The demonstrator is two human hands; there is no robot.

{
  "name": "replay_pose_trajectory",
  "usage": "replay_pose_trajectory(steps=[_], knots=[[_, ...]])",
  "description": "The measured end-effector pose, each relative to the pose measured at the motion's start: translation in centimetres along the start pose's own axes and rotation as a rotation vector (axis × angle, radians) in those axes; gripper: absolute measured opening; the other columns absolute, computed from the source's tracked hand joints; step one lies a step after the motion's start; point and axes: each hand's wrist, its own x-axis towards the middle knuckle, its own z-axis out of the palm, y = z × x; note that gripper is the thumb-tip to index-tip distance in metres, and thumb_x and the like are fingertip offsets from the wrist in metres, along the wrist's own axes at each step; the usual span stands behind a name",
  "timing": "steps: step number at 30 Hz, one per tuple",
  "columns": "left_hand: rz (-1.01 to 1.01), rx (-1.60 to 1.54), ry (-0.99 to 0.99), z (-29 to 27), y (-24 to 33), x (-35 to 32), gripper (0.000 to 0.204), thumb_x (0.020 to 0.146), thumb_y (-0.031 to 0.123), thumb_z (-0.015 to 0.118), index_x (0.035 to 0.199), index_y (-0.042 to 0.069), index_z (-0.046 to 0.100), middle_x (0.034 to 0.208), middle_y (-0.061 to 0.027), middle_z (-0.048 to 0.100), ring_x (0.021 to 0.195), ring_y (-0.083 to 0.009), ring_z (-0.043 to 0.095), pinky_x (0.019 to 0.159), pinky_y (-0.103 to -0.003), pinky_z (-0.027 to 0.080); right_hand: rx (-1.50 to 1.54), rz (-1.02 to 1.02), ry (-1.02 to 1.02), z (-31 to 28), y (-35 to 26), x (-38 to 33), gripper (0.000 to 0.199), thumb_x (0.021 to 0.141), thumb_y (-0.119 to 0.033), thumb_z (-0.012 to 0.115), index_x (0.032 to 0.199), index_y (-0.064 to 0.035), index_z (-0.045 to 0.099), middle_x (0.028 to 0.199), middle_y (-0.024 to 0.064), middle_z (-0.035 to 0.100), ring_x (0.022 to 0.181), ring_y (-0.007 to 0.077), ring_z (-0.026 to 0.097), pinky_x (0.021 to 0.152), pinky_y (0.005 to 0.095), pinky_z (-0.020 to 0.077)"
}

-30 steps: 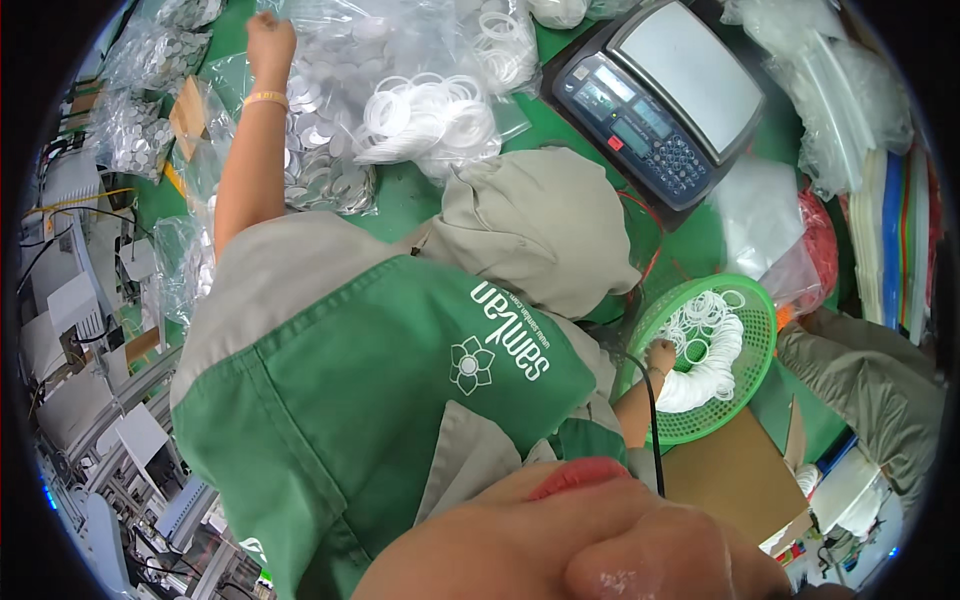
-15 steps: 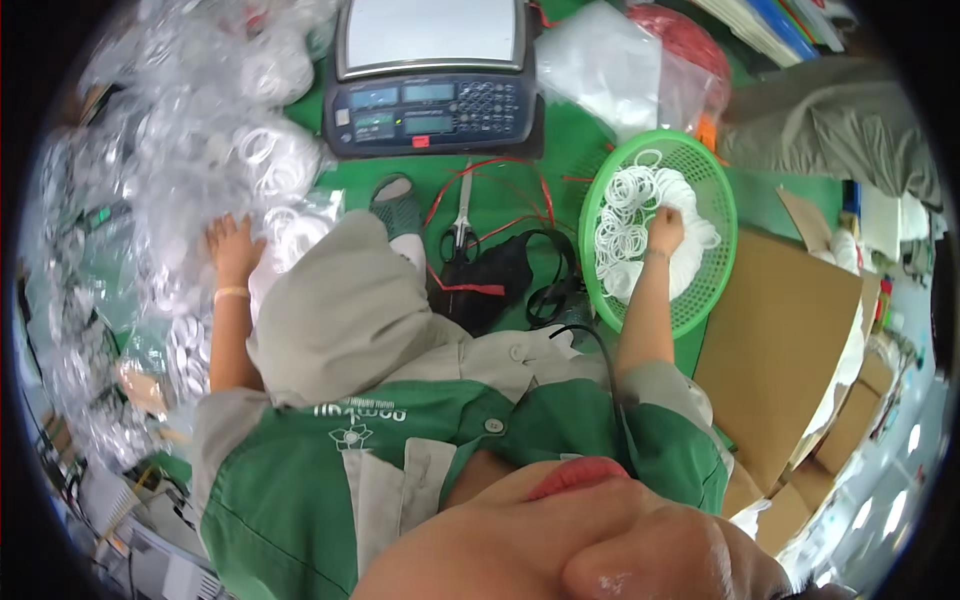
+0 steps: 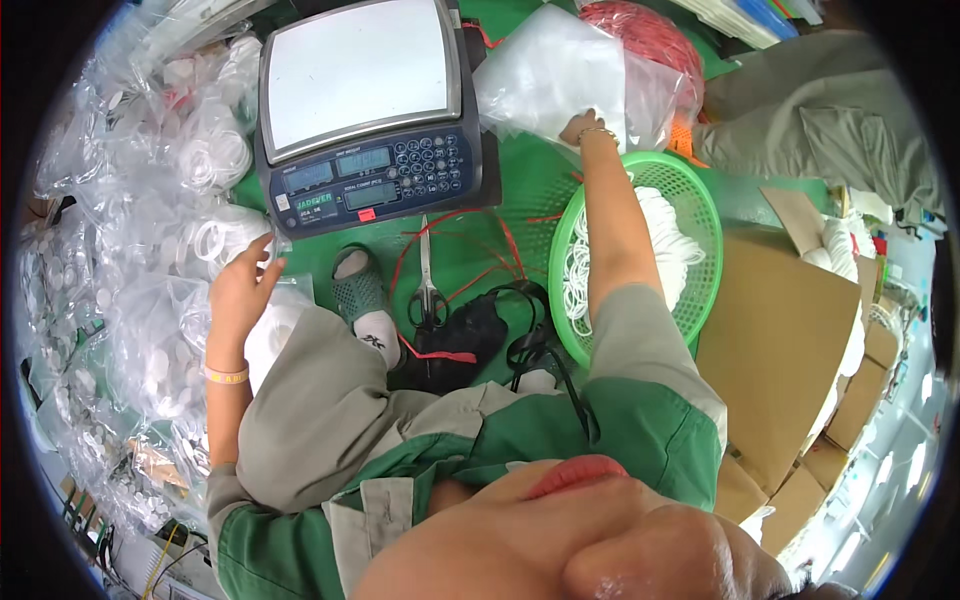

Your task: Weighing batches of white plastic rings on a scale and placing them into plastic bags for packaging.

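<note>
My right hand point(image 3: 588, 127) is at the near edge of a stack of clear plastic bags point(image 3: 550, 70), its fingers curled onto the top bag. Under that forearm stands a green basket point(image 3: 712, 250) holding loose white rings point(image 3: 574, 285) and a looped white bundle point(image 3: 672, 240). My left hand point(image 3: 240, 285) has its fingers apart and nothing in them. It hovers beside filled clear bags of white rings point(image 3: 225, 238) at the left.
A digital counting scale point(image 3: 360, 80) stands ahead. Scissors point(image 3: 428, 300), red string point(image 3: 510, 245) and a black bag point(image 3: 450, 345) lie on the green floor. A red bundle point(image 3: 650, 40) is behind the bags. Cardboard point(image 3: 770, 340) stands right; another person's leg point(image 3: 810, 120) is far right.
My right hand has left the rings in the basket and moved forward to the clear bags. My left hand has lifted slightly off the filled bags. The view has shifted, moving the scale leftward.
</note>
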Motion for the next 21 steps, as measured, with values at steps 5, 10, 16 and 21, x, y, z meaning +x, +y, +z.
replay_pose_trajectory(steps=[5, 10, 16, 21], knots=[[0.084, -0.084, -0.027, -0.1, 0.2, 0.2, 0.039, 0.079, 0.025, 0.059, 0.114, 0.009, 0.054, 0.095, -0.0143, 0.063, 0.079, -0.0244, 0.063, 0.068, -0.034, 0.048, 0.435, 0.046, 0.572, -5.3, 5.8, -0.1, 0.035, 0.075, -0.014, 0.048, 0.108, -0.004, 0.055, 0.115, 0.0151, 0.054, 0.099, 0.0319, 0.057, 0.081, 0.0363, 0.0466], [0.204, -0.168, -0.02, -0.1, 1.5, 0.6, 0.039, 0.079, 0.021, 0.059, 0.115, 0.008, 0.054, 0.098, -0.015, 0.062, 0.083, -0.0257, 0.062, 0.07, -0.034, 0.047, 0.685, 0.074, 0.649, -7.2, 14.7, 1.0, 0.034, 0.068, -0.02, 0.061, 0.097, -0.0015, 0.059, 0.087, 0.0246, 0.061, 0.085, 0.0363, 0.059, 0.078, 0.0356, 0.0464], [0.27, -0.245, -0.07, 0.1, 3.4, 0.2, 0.037, 0.079, 0.02, 0.059, 0.112, 0.005, 0.054, 0.097, -0.0166, 0.061, 0.085, -0.0277, 0.061, 0.072, -0.035, 0.047, 1.836, -0.14, 0.696, -11.0, 18.1, -0.6, 0.012, 0.078, -0.018, 0.058, 0.077, -0.0057, 0.057, 0.06, 0.0077, 0.057, 0.059, 0.0208, 0.055, 0.055, 0.0366, 0.0428], [0.325, -0.287, -0.07, -0.2, 3.9, 0.3, 0.037, 0.079, 0.018, 0.059, 0.113, 0.003, 0.053, 0.096, -0.0182, 0.061, 0.084, -0.0274, 0.061, 0.072, -0.034, 0.047, 2.058, -0.403, 0.736, -17.6, 18.7, -7.0, 0.014, 0.084, -0.017, 0.053, 0.088, -0.0028, 0.052, 0.085, 0.0061, 0.057, 0.074, 0.0183, 0.052, 0.064, 0.0376, 0.0425]])
